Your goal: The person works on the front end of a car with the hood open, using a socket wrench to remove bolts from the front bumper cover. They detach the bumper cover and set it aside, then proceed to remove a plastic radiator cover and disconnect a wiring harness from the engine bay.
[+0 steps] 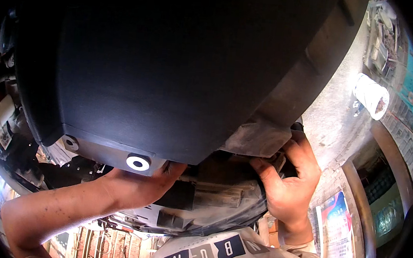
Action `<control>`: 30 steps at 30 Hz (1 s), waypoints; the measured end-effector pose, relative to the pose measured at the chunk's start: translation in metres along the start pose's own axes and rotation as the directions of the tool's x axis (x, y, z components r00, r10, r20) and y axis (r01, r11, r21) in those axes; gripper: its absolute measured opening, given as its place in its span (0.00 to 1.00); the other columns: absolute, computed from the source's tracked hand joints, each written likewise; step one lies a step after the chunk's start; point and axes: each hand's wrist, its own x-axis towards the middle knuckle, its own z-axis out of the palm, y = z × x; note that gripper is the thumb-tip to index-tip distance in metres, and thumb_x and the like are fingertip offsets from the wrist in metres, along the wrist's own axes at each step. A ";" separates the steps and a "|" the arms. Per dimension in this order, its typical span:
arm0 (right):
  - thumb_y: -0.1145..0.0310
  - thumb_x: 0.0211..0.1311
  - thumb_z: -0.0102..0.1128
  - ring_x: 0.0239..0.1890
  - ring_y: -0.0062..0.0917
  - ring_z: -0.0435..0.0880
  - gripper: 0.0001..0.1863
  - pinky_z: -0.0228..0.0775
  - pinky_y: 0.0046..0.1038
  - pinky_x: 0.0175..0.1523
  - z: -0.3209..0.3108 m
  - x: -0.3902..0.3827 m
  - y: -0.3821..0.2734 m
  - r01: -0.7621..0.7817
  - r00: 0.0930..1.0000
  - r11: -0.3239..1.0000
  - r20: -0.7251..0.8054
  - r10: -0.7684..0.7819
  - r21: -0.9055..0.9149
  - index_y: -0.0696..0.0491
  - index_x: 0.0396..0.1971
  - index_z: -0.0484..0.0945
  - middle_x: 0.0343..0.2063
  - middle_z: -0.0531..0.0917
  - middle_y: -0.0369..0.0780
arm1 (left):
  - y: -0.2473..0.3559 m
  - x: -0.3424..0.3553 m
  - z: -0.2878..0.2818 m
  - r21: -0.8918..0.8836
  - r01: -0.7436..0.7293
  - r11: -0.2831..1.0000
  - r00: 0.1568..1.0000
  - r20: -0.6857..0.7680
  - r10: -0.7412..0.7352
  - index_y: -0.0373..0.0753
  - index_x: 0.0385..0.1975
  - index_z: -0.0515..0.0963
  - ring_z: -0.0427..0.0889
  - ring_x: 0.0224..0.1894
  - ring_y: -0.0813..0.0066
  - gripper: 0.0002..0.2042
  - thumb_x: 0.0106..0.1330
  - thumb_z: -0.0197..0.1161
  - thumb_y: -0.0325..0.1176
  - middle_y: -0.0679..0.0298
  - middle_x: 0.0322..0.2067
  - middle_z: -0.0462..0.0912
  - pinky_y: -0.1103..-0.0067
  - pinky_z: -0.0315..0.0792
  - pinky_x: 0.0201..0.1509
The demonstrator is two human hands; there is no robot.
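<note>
A large black plastic panel [161,86] fills the upper middle, close in front of me. Its lower edge carries a white-ringed round fitting [138,162] and a darker round fitting [71,142]. From the lower left, my left hand [151,187] reaches up beneath that edge; its fingertips are hidden behind the panel. My right hand [291,189] grips the panel's dusty lower right corner [259,138], thumb on the near side and fingers bent round the outer side. Between my hands lies a dusty, ribbed dark plastic part [221,193], partly covered by the panel.
Dark mechanical parts [74,169] crowd the left side. On the right, a white cylindrical container [371,96] is near a pale, rough surface [333,115]. Lower right, a printed poster [336,231] hangs beside curved-looking brown frames [357,213].
</note>
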 end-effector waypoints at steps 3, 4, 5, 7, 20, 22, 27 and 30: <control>0.77 0.39 0.70 0.39 0.39 0.82 0.17 0.74 0.32 0.46 0.000 0.000 -0.002 -0.020 1.000 1.000 0.020 0.019 0.004 0.63 0.35 0.82 0.36 0.82 0.47 | -0.004 0.002 -0.002 0.130 -0.115 0.985 0.993 0.031 0.112 0.31 0.55 0.68 0.75 0.59 0.52 0.26 0.77 0.39 0.51 0.44 0.57 0.75 0.58 0.65 0.67; 0.77 0.39 0.70 0.39 0.39 0.82 0.17 0.74 0.32 0.46 -0.001 0.000 -0.003 -0.033 0.999 0.999 0.027 0.032 0.005 0.63 0.35 0.82 0.36 0.82 0.47 | -0.004 0.002 -0.002 0.185 -0.113 0.976 0.993 0.033 0.109 0.31 0.56 0.68 0.75 0.59 0.51 0.27 0.76 0.39 0.52 0.44 0.56 0.75 0.58 0.67 0.66; 0.77 0.39 0.70 0.39 0.39 0.82 0.17 0.74 0.32 0.46 -0.001 -0.001 -0.003 -0.034 0.999 0.999 0.029 0.034 0.002 0.63 0.35 0.82 0.36 0.82 0.47 | -0.003 0.003 -0.001 0.225 -0.110 0.968 0.994 0.035 0.104 0.32 0.57 0.68 0.76 0.58 0.51 0.28 0.76 0.40 0.54 0.45 0.56 0.76 0.57 0.69 0.64; 0.77 0.39 0.71 0.39 0.40 0.82 0.18 0.73 0.33 0.45 -0.002 -0.002 -0.003 -0.034 0.999 0.999 0.037 0.034 -0.003 0.63 0.35 0.82 0.36 0.82 0.48 | -0.003 0.004 -0.001 0.283 -0.101 0.954 0.995 0.039 0.094 0.34 0.59 0.68 0.77 0.58 0.49 0.29 0.75 0.41 0.56 0.46 0.55 0.77 0.57 0.73 0.61; 0.76 0.38 0.73 0.37 0.41 0.81 0.18 0.72 0.33 0.45 -0.011 -0.008 -0.003 0.017 1.000 0.997 0.017 -0.016 -0.069 0.62 0.34 0.82 0.35 0.83 0.47 | 0.001 0.004 -0.006 0.369 -0.024 0.929 0.999 0.053 0.005 0.40 0.63 0.65 0.79 0.55 0.45 0.35 0.68 0.46 0.64 0.46 0.56 0.76 0.55 0.81 0.53; 0.76 0.38 0.73 0.37 0.41 0.81 0.18 0.72 0.33 0.45 -0.012 -0.009 -0.002 0.024 1.000 0.998 0.018 -0.023 -0.066 0.62 0.34 0.82 0.36 0.83 0.47 | 0.004 0.005 -0.007 0.406 -0.053 0.913 0.997 0.072 0.026 0.40 0.63 0.64 0.79 0.55 0.44 0.35 0.68 0.47 0.64 0.45 0.55 0.76 0.55 0.81 0.53; 0.76 0.38 0.73 0.38 0.41 0.81 0.18 0.72 0.34 0.47 -0.010 -0.011 0.002 -0.002 1.000 0.999 0.017 0.003 -0.052 0.61 0.35 0.82 0.37 0.82 0.47 | 0.009 0.008 -0.009 0.356 -0.075 0.931 0.997 0.040 0.066 0.40 0.62 0.65 0.80 0.54 0.46 0.33 0.69 0.50 0.61 0.45 0.53 0.78 0.57 0.81 0.53; 0.75 0.39 0.72 0.38 0.41 0.80 0.18 0.71 0.34 0.48 -0.010 -0.009 0.001 0.007 1.000 0.998 0.020 -0.005 -0.067 0.60 0.35 0.82 0.37 0.82 0.47 | 0.050 0.019 -0.009 -0.843 0.353 0.406 0.859 0.121 -0.497 0.39 0.58 0.70 0.82 0.52 0.51 0.30 0.69 0.52 0.59 0.47 0.50 0.80 0.63 0.81 0.51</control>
